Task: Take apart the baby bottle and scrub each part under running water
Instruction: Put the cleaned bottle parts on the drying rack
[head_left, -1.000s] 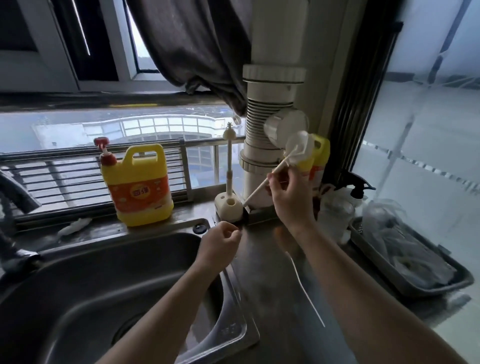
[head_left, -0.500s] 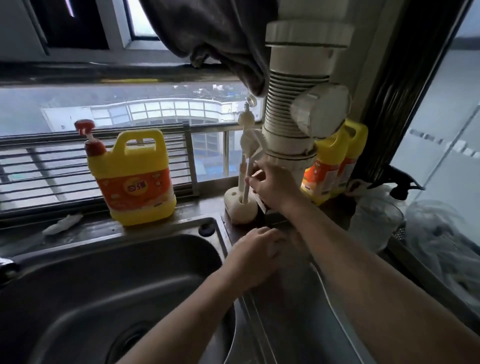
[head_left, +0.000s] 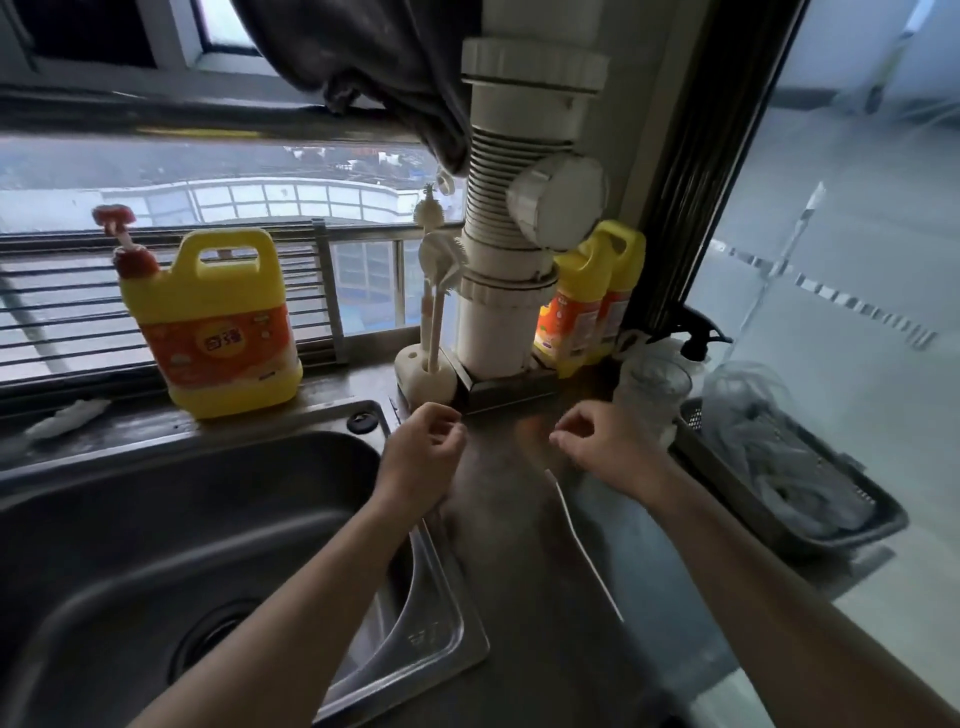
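Left hand and right hand hover over the counter, fingers loosely curled, holding nothing. At the left hand's 12 o'clock, the brush stands in its holder. Sink at 8 o'clock; tray at the right hand's 3 o'clock.

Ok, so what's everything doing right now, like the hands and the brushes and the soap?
left hand: loosely curled, nothing seen in it
right hand: loosely curled, nothing seen in it
bottle brushes: standing upright in their white stand
soap jug: upright, red pump on top
yellow bottles: upright beside the pipe
tray: holding plastic bags
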